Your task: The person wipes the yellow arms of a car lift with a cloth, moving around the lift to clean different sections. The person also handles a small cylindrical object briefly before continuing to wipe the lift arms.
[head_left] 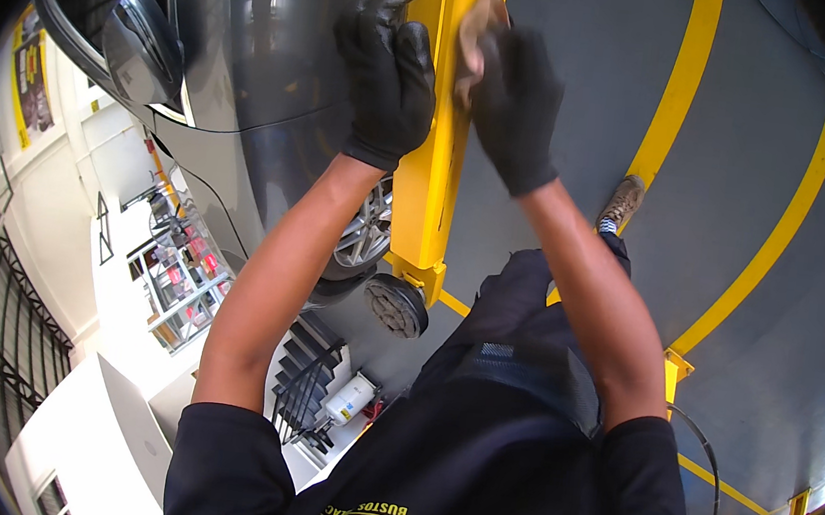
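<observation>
A dark car's side (283, 53) closes off the left, a yellow steel beam (425, 204) runs down the middle alongside it, and grey floor (598, 66) spreads wide to the right. Both forearms (281, 279) angle upward and inward — the gloved left hand (387, 84) loosely cupped at the beam's left edge, thumb apart from fingers. The gloved right hand (520, 98) blurs at its right edge; whether it grips or touches anything, I cannot tell.
</observation>
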